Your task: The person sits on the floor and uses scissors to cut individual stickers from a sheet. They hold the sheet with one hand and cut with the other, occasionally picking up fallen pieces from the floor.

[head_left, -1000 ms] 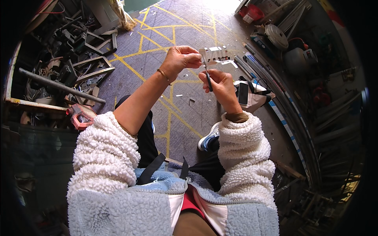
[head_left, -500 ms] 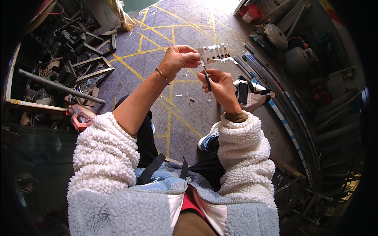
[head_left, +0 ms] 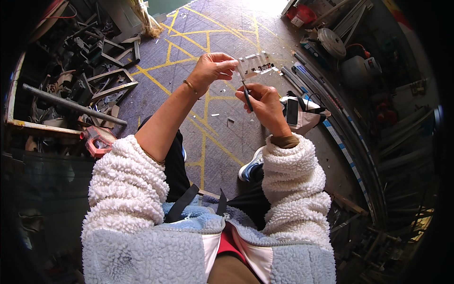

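1. Along the left edge of the floor (head_left: 220, 135) lie metal frames (head_left: 112, 86) in a heap, with a red tool body (head_left: 98, 143) below them, near a long bar (head_left: 73, 103).
2. The left hand (head_left: 213, 72), a bracelet (head_left: 190, 87) at its wrist, is raised above the floor. Its thumb and fingertips are pinched together on the left end of a thin, partly see-through sheet (head_left: 255, 65) with dark print.
3. Below this hand, small pale scraps (head_left: 215, 114) dot the floor.
4. Scissors (head_left: 248, 100) slant up from the right hand, blades at the sheet's left end, just beside the left fingertips. How far the blades are parted is too small to tell.
5. The sheet extends rightward from the left fingertips, held in the air, and lies just above the right hand.
6. The right hand (head_left: 266, 103) is closed around the black scissor handles.
7. Right of that wrist, a phone (head_left: 292, 112) rests on a pale bag (head_left: 306, 122), beside long strips (head_left: 338, 135) along the floor's right edge.
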Motion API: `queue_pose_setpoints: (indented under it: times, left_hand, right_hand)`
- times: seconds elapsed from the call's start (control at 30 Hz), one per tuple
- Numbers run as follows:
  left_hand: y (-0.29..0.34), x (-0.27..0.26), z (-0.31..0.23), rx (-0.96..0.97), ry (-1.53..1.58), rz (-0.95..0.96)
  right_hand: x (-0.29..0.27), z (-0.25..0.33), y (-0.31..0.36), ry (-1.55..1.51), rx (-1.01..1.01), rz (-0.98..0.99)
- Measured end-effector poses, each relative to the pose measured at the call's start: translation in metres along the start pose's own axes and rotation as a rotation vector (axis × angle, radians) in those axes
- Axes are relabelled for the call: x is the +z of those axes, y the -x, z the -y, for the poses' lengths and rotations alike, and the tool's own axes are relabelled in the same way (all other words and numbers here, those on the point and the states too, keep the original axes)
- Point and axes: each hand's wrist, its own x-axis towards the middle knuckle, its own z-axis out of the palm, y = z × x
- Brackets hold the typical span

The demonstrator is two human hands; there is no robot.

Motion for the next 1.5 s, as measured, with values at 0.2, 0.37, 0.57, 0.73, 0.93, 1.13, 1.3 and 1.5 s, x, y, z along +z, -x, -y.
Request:
queue_pose_setpoints:
  times: [0.2,0.37,0.57,0.73,0.93,1.13,1.3,1.5]
  left_hand:
    - [0.001,0.002,0.002,-0.006,0.058,-0.034]
    - [0.002,0.003,0.002,-0.038,0.130,-0.039]
    - [0.002,0.004,0.004,-0.024,0.213,-0.047]
    - [0.002,0.005,0.006,-0.004,0.240,0.009]
    - [0.004,0.006,0.002,-0.076,0.257,0.090]
    - [0.004,0.010,0.006,-0.058,0.285,0.097]
    - [0.003,0.014,0.010,-0.014,0.355,0.054]
    - [0.002,0.010,0.008,-0.025,0.369,0.080]
  right_hand:
    - [0.001,0.003,0.000,0.010,-0.010,0.007]
    - [-0.001,0.002,0.001,0.003,0.000,0.023]
    - [-0.003,-0.005,0.001,-0.076,0.058,0.040]
    - [-0.003,-0.008,0.000,-0.157,0.036,0.029]
    - [-0.004,-0.007,-0.001,-0.194,0.021,0.017]
    - [-0.002,-0.008,-0.001,-0.191,-0.015,-0.006]
    - [-0.005,-0.009,-0.001,-0.199,-0.012,0.009]
    - [-0.007,-0.004,0.001,-0.180,-0.004,0.025]
